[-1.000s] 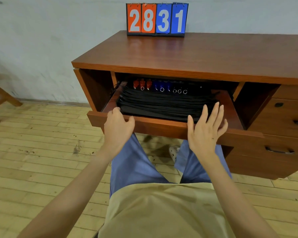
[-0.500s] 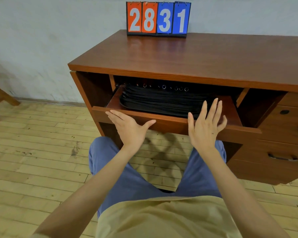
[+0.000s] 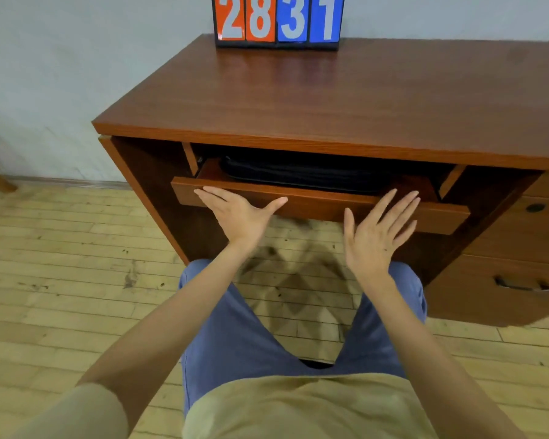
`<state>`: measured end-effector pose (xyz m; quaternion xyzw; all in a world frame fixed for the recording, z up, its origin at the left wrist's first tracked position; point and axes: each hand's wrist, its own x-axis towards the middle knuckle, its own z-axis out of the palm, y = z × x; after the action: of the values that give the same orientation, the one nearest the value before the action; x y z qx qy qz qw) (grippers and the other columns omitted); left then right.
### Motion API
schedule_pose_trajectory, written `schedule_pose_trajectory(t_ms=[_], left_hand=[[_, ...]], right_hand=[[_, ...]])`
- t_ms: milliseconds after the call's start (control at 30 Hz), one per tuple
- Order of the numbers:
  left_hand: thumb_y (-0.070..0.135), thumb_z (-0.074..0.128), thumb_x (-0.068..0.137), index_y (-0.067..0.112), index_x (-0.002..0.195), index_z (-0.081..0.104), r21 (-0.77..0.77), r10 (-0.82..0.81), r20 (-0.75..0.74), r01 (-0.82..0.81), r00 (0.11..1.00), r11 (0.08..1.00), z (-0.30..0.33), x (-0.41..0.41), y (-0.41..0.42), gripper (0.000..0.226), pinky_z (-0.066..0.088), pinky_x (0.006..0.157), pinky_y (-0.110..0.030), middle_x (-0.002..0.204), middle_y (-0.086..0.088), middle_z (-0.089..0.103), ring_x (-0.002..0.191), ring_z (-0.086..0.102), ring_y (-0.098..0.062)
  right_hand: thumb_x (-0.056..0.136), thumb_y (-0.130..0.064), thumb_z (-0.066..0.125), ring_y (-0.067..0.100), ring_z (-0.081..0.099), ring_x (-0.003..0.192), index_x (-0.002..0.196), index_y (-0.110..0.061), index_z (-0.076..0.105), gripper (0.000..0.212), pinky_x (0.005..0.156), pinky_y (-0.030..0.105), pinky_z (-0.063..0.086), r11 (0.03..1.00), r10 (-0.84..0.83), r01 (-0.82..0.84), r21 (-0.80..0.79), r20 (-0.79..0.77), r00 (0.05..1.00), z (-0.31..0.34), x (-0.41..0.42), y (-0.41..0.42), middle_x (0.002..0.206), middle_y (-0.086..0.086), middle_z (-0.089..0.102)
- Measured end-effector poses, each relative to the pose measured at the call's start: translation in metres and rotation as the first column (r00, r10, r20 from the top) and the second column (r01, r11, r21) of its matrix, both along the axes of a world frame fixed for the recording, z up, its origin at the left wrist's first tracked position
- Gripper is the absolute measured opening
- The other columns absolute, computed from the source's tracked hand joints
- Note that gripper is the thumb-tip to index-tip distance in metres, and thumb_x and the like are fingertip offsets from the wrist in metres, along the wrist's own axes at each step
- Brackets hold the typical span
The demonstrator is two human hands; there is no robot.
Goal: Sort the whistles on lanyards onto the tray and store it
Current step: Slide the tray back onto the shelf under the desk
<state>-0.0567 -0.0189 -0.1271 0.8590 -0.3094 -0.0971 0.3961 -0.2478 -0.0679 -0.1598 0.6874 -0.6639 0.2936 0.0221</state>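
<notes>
Both hands' fingers (image 3: pixel 210 195) press the drawer front (image 3: pixel 314 204); tray (image 3: pixel 298 172) behind.

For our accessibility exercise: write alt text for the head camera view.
Two open hands, left hand and right hand, press the front of a nearly closed desk drawer holding a black tray. A scoreboard reading 2831 stands on the desk.
</notes>
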Motion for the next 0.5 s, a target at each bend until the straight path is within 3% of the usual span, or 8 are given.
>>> schedule_pose_trajectory(t_ms=[500], left_hand=[[0.072,0.067,0.062,-0.019,0.14,-0.013,0.012,-0.047,-0.023,0.047,0.999,0.999,0.006,0.019,-0.051,0.144,0.0,0.117,-0.038,0.149,-0.039,-0.017,0.143,-0.014,-0.046]], right_hand=[[0.099,-0.045,0.036,0.047,-0.006,0.143,0.146,0.014,0.001,0.083,0.118,0.043,0.003,0.969,0.162,-0.188,0.159,0.161,0.974,0.002,0.02,-0.031,0.149,0.04,-0.011]])
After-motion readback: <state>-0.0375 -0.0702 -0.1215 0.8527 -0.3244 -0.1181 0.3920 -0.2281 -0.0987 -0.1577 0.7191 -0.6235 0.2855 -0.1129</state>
